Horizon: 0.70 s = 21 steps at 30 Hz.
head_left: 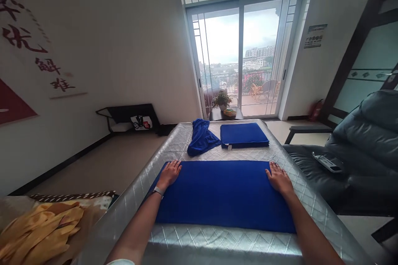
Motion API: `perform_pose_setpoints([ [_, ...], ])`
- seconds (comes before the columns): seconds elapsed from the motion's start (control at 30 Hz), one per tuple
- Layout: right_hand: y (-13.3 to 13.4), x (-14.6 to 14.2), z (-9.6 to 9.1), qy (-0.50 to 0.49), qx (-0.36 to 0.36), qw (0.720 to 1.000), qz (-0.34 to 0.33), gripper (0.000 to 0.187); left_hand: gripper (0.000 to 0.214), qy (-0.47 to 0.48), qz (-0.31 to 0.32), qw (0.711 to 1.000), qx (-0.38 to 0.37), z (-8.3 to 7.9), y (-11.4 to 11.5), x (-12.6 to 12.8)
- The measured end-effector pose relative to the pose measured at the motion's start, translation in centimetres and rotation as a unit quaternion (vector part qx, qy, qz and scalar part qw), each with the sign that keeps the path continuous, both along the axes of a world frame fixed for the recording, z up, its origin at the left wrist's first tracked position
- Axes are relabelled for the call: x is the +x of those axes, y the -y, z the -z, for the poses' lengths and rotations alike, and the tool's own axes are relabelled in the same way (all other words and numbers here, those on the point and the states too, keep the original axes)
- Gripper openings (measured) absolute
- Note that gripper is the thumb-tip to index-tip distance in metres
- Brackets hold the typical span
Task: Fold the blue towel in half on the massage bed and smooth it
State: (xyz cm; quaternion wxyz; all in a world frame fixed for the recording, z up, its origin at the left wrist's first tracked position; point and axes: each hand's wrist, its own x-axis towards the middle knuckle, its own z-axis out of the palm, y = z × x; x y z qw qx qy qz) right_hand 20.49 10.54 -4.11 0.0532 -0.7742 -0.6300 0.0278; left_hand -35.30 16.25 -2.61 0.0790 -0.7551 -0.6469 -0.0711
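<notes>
A large blue towel [222, 194] lies spread flat on a silver quilted table [224, 238] in front of me. My left hand [169, 172] rests flat on its far left corner, fingers stretched out. My right hand [279, 178] lies flat on its far right corner, fingers apart. Beyond them a neatly folded blue towel [243, 135] sits near the table's far end, and a crumpled blue towel [201, 136] lies just left of it.
A dark leather recliner [360, 153] with a remote control [327, 162] stands at the right. A yellow cloth [40, 232] lies at lower left. A small table with a potted plant [222, 100] stands before the glass balcony door [242, 54]. A low black shelf [130, 118] lines the left wall.
</notes>
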Motion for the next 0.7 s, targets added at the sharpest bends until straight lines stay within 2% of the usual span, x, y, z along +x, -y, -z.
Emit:
perform_pose_setpoints([
  [0.07, 0.0, -0.1, -0.1, 0.001, 0.003, 1.000, -0.001, 0.068, 0.049, 0.003, 0.005, 1.000, 0.029, -0.3, 0.2, 2.8],
  [0.17, 0.0, 0.0, 0.1, 0.006, 0.000, 1.000, -0.001, 0.068, 0.050, 0.025, 0.077, 0.996, 0.047, 0.0, 0.5, 9.3],
  [0.27, -0.1, 0.2, 0.3, 0.016, -0.006, 1.000, -0.002, 0.068, 0.054, 0.043, 0.175, 0.983, 0.027, 1.0, 0.6, 16.3],
  [0.33, -0.2, 0.3, 0.5, 0.022, -0.006, 1.000, -0.006, 0.068, 0.059, 0.053, 0.187, 0.981, -0.009, 1.6, 0.5, 19.3],
  [0.37, -0.2, 0.4, 0.6, 0.023, -0.005, 1.000, -0.008, 0.068, 0.061, 0.057, 0.182, 0.981, -0.030, 1.9, 0.4, 20.0],
  [0.43, -0.3, 0.4, 0.8, 0.025, 0.003, 1.000, -0.008, 0.069, 0.066, 0.061, 0.161, 0.983, -0.066, 2.2, 0.1, 19.7],
  [0.5, -0.4, 0.5, 1.0, 0.026, 0.009, 1.000, -0.007, 0.068, 0.070, 0.065, 0.136, 0.984, -0.090, 2.3, -0.2, 17.5],
  [0.7, -0.6, 0.8, 1.4, 0.019, 0.013, 1.000, -0.004, 0.069, 0.072, 0.058, 0.016, 0.992, -0.112, 2.2, -1.2, 5.5],
])
